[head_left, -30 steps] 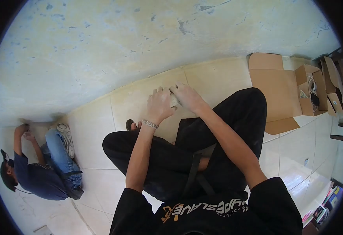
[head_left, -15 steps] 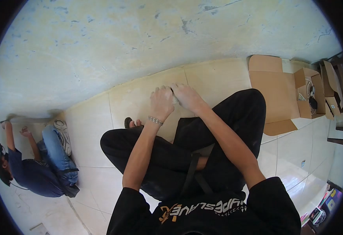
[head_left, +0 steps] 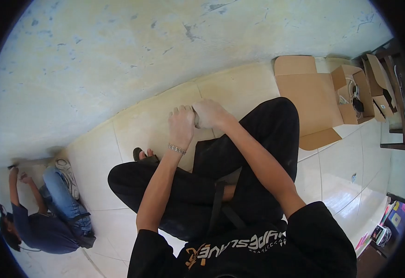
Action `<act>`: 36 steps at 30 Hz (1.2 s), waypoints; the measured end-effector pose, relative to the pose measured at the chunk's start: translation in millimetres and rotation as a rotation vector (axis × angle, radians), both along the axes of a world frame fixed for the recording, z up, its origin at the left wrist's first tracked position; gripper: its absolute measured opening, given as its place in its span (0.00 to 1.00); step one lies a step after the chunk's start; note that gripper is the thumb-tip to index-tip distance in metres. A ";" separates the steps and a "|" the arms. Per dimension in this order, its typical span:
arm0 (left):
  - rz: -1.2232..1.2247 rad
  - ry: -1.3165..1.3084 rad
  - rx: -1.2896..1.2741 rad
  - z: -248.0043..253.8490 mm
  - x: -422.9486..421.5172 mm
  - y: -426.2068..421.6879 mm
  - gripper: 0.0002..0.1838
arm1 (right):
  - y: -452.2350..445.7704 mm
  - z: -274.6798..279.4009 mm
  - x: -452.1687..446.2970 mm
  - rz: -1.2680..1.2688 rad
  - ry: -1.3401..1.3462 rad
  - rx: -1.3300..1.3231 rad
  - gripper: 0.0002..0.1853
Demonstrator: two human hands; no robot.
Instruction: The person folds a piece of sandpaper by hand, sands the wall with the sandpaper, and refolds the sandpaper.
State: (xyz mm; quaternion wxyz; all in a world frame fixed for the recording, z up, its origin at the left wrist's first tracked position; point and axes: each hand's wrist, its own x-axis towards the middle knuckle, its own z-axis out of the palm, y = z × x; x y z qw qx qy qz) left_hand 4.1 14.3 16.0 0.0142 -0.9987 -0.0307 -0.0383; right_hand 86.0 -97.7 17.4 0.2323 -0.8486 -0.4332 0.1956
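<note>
My left hand, with a metal bracelet on its wrist, is closed with its knuckles turned up above the floor in front of my crossed legs. Right beside it, my right hand is curled inward, its fingertips mostly out of sight. A small pale greyish piece shows between the two hands. Most of it is covered by the fingers, so its kind cannot be told. Both hands look dusty.
Ahead stands a pale wall with scuffed, peeling patches. An opened cardboard box lies at right, next to a smaller box holding cables. At far left another person sits by the wall, hands raised towards it.
The view has shifted, so the boxes and wall appear farther left. My right hand has turned over the small piece, its fingers curled further in. My hands remain together.
</note>
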 end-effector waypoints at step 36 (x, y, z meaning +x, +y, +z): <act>-0.027 0.074 -0.173 6.7 0.3 8.9 0.05 | 13.1 -30.6 -8.6 -0.055 -0.091 0.028 0.07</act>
